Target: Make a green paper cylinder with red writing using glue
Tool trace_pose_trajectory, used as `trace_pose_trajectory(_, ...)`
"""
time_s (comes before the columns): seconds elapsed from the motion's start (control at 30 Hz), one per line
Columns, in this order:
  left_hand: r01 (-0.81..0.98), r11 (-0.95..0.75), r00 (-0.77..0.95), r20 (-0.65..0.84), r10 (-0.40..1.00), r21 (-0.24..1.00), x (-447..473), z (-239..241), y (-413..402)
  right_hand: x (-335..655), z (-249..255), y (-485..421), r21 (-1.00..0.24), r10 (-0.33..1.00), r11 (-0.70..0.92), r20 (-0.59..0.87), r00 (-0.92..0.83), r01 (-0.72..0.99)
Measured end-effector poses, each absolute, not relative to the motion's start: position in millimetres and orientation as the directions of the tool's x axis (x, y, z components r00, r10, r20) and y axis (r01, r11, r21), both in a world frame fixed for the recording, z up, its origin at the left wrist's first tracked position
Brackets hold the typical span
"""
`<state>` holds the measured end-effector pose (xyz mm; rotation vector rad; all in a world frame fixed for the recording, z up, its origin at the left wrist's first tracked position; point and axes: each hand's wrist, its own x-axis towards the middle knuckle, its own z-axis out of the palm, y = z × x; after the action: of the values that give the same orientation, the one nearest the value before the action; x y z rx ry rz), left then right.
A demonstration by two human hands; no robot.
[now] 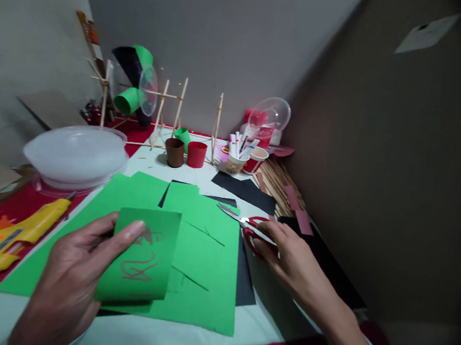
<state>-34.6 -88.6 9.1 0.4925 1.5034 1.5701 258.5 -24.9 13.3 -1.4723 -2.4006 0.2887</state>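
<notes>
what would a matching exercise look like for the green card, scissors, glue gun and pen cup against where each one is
Things:
1 green card
2 scissors
3 glue gun
4 pen cup

Places:
a at the back of the table
b touched by the right hand
c held in the left hand
d on the red cloth at the left edge

Pairs: 1-c, 2-b, 3-d, 4-a

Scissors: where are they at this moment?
Head view, right of centre: the red-handled scissors lie at the right edge of the green paper sheets, blades pointing left, with the right hand touching their handles.
</notes>
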Motion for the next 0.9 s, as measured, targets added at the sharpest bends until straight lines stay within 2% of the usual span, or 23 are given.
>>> trace_pose_trajectory(0.07, -0.373, 0.144, -0.520, -0.336, 0.785, 0.916, -34, 11, -88, 268, 4, -31, -0.192, 0.889, 0.457, 0.115, -0.443, 0.868)
trace_pose_trajectory(0.17, -0.383, 0.164, -0.482, -0.348, 0.804, 0.909, -35, 13, -89, 270, 0, -35, -0.124, 0.887, 0.460, 0.093, -0.452, 0.879)
trace_pose_trajectory(0.43, -0.373, 0.207, -0.433, -0.367, 0.823, 0.904, -43, 21, -84, 266, -6, -11, -0.093, 0.874, 0.477, 0.156, -0.460, 0.874)
trace_pose_trajectory(0.53, -0.379, 0.235, -0.364, -0.377, 0.852, 0.895, -42, 29, -83, 269, -10, -5, -0.107, 0.863, 0.495, 0.179, -0.473, 0.862)
trace_pose_trajectory(0.67, -0.342, 0.182, -0.341, -0.303, 0.890, 0.922, -44, 34, -80, 283, 5, -12, -0.162, 0.855, 0.492, 0.274, -0.440, 0.856)
trace_pose_trajectory(0.7, -0.343, 0.154, -0.348, -0.278, 0.895, 0.927, -44, 35, -79, 287, 12, -15, -0.260, 0.863, 0.468, 0.339, -0.374, 0.844)
trace_pose_trajectory(0.77, -0.372, 0.136, -0.318, -0.264, 0.911, 0.918, -44, 37, -78, 287, 25, -22, -0.548, 0.914, 0.383, 0.342, -0.219, 0.743)
trace_pose_trajectory(0.83, -0.419, 0.147, -0.260, -0.274, 0.926, 0.896, -43, 40, -77, 276, 35, -28, -0.812, 0.966, 0.256, 0.194, -0.171, 0.524)
trace_pose_trajectory(0.9, -0.448, 0.162, -0.221, -0.285, 0.933, 0.879, -42, 44, -77, 257, 41, -31, -0.940, 0.962, 0.141, 0.056, -0.268, 0.310)
